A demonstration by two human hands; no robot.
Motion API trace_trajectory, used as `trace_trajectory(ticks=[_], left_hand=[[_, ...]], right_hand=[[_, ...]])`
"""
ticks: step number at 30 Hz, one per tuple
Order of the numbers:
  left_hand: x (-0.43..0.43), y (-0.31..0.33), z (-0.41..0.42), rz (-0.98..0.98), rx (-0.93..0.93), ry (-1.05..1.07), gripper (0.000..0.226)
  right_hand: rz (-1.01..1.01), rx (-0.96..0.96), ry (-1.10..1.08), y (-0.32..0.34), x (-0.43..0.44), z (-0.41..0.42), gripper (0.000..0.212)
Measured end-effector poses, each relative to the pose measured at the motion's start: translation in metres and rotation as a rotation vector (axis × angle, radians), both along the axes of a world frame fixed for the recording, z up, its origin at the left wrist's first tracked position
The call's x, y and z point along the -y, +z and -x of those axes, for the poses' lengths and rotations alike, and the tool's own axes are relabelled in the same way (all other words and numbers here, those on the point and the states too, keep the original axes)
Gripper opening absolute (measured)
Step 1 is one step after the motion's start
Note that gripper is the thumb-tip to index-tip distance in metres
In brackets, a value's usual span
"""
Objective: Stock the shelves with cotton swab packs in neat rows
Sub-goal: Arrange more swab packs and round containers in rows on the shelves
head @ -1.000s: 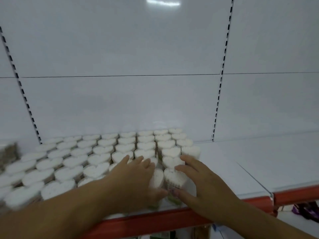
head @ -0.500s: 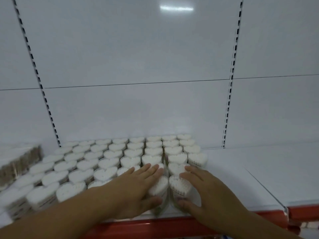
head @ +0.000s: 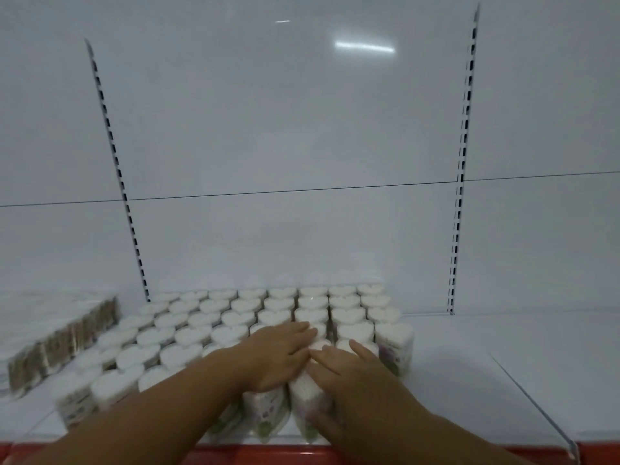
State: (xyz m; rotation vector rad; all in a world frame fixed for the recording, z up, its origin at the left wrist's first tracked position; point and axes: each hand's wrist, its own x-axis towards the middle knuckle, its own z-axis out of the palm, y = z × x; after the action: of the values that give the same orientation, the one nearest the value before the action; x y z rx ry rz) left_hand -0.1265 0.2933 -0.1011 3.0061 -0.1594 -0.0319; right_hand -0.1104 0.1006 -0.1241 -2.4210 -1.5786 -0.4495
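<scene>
A white back panel [head: 302, 129] fills most of the view, crossed by two slotted uprights, one on the left [head: 114, 162] and one on the right [head: 464, 162]. Below it runs a white shelf [head: 503, 364] with a red front edge [head: 268, 454] and a clear divider [head: 530, 404] standing on its right part. A block of heart-shaped cotton swab packs [head: 235, 317] stands upright in rows from the back panel to the front edge, the packs touching one another. To their left, apart from the block, lie wrapped bundles of brown-stick swabs [head: 60, 344]. Both forearms reach in from the bottom of the view to the front right of the block. The left hand [head: 275, 355] lies palm down with its fingers straight and together, resting flat on the tops of the packs and gripping nothing. The right hand [head: 355, 380] is just beside it, their fingertips nearly meeting, its fingers stretched over the top of the front pack [head: 307, 391] and its thumb against that pack's near side, pressing rather than clutching. This pack leans a little toward the left hand, at the front of its row, with a neighbouring pack [head: 268, 407] under the left palm.
</scene>
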Motion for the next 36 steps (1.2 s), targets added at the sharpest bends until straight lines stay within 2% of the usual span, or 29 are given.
trace_trajectory(ticks=[5, 12, 15, 18, 20, 22, 25, 27, 30, 34, 36], left_hand=[[-0.001, 0.004, -0.002, -0.04, 0.001, 0.039, 0.048], [0.0, 0.006, -0.004, -0.039, -0.044, 0.017, 0.048], [-0.004, 0.003, -0.005, 0.013, -0.034, 0.006, 0.049], [-0.015, 0.004, -0.005, 0.129, 0.016, 0.049, 0.05], [-0.022, 0.005, -0.005, 0.111, 0.014, 0.088, 0.05], [-0.024, 0.004, -0.005, 0.073, -0.008, 0.109, 0.051], [-0.02, 0.0, -0.006, 0.04, -0.049, 0.092, 0.053], [-0.016, 0.0, -0.007, 0.046, -0.068, 0.071, 0.053], [-0.013, 0.004, -0.01, 0.044, -0.084, 0.06, 0.053], [-0.015, 0.008, -0.008, 0.051, -0.064, 0.078, 0.054], [-0.024, 0.01, -0.001, 0.057, -0.052, 0.098, 0.054]], right_hand=[[0.04, 0.032, -0.032, -0.002, -0.007, 0.0, 0.048], [0.081, -0.009, -0.045, -0.003, -0.005, 0.0, 0.059], [0.039, -0.059, -0.027, -0.002, -0.004, 0.002, 0.066], [-0.032, -0.069, -0.118, 0.003, 0.005, -0.007, 0.065], [-0.014, -0.063, -0.209, 0.006, 0.013, -0.016, 0.066], [0.07, -0.092, -0.254, 0.005, 0.017, -0.02, 0.075], [0.148, -0.159, -0.236, -0.002, 0.016, -0.017, 0.108], [0.143, -0.181, -0.237, -0.006, 0.016, -0.017, 0.113], [0.14, -0.192, -0.235, -0.007, 0.015, -0.018, 0.112], [0.166, -0.182, -0.248, -0.009, 0.015, -0.021, 0.082], [0.169, -0.159, -0.252, -0.01, 0.014, -0.021, 0.081]])
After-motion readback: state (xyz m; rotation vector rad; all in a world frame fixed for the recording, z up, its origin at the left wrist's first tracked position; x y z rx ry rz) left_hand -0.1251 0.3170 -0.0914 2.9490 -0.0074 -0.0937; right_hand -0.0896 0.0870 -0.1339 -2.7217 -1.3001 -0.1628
